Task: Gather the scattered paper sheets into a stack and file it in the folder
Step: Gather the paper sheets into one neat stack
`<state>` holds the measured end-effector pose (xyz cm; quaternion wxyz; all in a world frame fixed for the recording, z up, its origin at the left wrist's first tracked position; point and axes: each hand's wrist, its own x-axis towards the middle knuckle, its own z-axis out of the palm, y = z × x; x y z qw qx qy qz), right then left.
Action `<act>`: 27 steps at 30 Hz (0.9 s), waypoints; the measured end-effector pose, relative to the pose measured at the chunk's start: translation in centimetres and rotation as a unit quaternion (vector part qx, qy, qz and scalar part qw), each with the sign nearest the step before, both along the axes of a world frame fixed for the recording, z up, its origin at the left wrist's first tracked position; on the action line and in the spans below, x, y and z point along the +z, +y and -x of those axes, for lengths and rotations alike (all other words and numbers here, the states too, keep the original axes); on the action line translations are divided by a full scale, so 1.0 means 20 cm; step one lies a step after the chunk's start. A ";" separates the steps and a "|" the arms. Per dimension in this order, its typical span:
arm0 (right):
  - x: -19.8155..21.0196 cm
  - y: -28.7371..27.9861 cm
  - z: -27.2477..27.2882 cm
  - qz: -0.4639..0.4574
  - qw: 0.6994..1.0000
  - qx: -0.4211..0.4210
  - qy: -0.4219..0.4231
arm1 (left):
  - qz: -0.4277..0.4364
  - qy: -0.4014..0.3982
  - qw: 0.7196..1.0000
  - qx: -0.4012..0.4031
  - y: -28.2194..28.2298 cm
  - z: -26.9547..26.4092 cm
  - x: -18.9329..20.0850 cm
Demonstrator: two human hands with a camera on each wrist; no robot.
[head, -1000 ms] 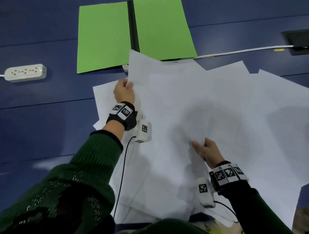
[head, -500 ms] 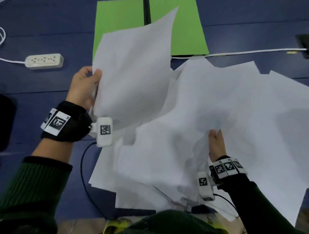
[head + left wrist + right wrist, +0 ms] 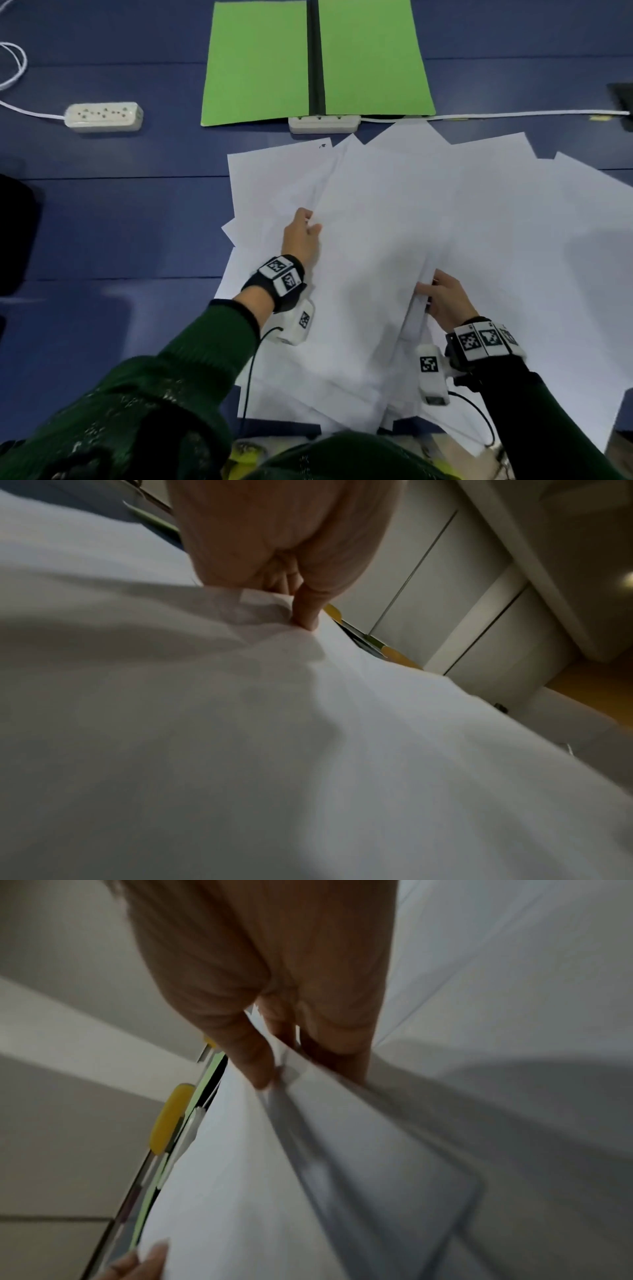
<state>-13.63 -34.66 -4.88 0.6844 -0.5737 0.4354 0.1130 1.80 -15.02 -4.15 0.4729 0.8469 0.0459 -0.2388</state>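
In the middle of the frame, the left hand point(image 3: 301, 236) pinches a paper sheet's point(image 3: 370, 246) edge, while the right hand point(image 3: 443, 296) at lower right grasps its opposite edge with curled fingers point(image 3: 253, 1064).

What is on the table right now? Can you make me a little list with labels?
papers: many white paper sheets spread out and overlapping, not yet a neat stack
folder: green folder lying open, nothing in it
left hand: pinches a sheet's edge
right hand: grips the edges of some sheets
other things: two white power strips, white cable
table: blue table
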 end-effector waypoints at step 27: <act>-0.09 0.02 -0.02 -0.077 0.986 -0.129 -0.075 | -0.052 0.133 0.989 0.036 0.49 -0.12 0.05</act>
